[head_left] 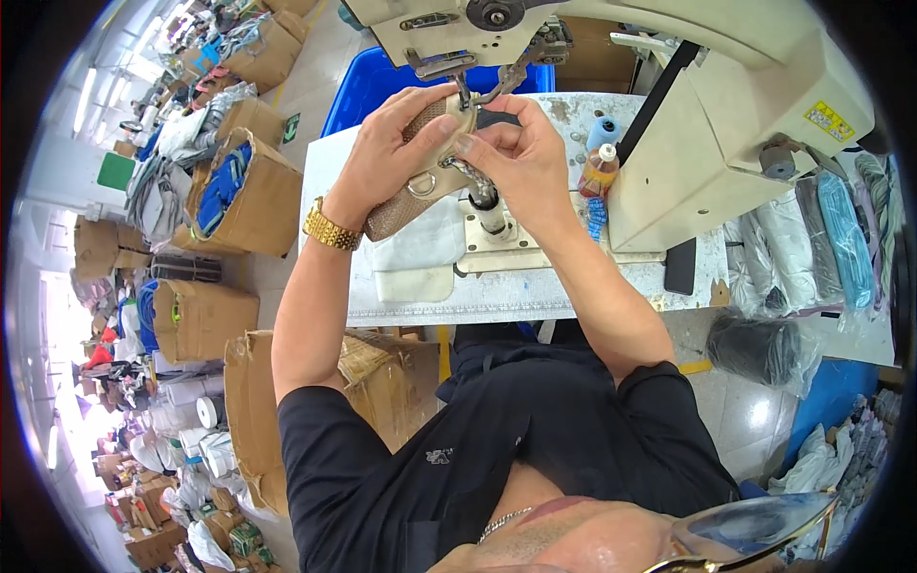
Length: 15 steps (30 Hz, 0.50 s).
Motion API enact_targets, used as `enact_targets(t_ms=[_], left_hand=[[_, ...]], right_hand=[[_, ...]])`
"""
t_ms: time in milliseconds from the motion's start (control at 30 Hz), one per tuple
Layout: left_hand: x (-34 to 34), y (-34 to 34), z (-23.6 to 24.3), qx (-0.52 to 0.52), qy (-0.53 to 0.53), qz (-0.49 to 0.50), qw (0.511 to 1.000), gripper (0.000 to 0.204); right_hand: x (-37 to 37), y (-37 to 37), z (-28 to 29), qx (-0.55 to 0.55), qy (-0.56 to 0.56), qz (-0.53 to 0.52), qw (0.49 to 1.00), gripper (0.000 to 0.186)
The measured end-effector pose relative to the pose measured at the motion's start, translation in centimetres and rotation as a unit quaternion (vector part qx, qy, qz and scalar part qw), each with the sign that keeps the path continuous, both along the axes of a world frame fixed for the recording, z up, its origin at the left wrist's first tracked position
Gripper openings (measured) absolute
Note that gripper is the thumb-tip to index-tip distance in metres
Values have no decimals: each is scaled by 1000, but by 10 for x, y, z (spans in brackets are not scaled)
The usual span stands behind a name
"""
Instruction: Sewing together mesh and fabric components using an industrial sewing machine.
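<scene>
A small tan woven bag (392, 216) with beige trim and a metal D-ring (421, 184) sits under the needle area of a cream sewing machine (449, 38). My left hand (403, 134), with a gold watch at its wrist, presses on the bag from the left, fingers curved over it. From the right, my right hand (521, 158) pinches the bag's beige edge between thumb and fingers. A braided patterned cord (473, 180) hangs from the edge beside my right thumb. The presser foot (465, 95) is close to both hands; whether it touches the bag, I cannot tell.
Below the bag stands the machine's post (491, 218) on a white table (516, 304). Pale cloth pieces (415, 258) lie left of it. A small bottle (599, 170) and blue thread spool (602, 134) stand right. A blue bin (382, 81) is behind; cardboard boxes (263, 205) fill the left.
</scene>
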<state>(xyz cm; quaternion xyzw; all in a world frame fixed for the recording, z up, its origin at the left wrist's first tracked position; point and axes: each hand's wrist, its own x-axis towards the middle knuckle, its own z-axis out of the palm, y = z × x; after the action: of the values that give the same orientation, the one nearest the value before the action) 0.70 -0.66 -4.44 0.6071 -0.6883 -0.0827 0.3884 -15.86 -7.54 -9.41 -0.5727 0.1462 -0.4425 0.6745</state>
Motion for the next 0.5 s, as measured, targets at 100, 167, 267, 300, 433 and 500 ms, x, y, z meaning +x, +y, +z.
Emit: enact_targets(t_ms=[100, 167, 267, 300, 433, 500], left_hand=[[2, -2, -7, -18, -53, 2, 998, 41], [2, -3, -7, -29, -80, 0, 996, 41], [2, -3, -11, -19, -85, 2, 996, 42], [4, -4, -12, -10, -51, -12, 999, 43], [6, -6, -6, 14, 1, -99, 995, 43], [6, -9, -4, 18, 19, -101, 995, 42]], right_hand=[[1, 3, -2, -21, 1, -27, 999, 45], [3, 3, -4, -29, -9, -45, 999, 45], [2, 3, -6, -26, -17, -37, 999, 45], [1, 4, -3, -25, -10, -35, 999, 44], [3, 4, -3, -22, -9, -49, 999, 44], [4, -1, -1, -40, 10, -59, 997, 44]])
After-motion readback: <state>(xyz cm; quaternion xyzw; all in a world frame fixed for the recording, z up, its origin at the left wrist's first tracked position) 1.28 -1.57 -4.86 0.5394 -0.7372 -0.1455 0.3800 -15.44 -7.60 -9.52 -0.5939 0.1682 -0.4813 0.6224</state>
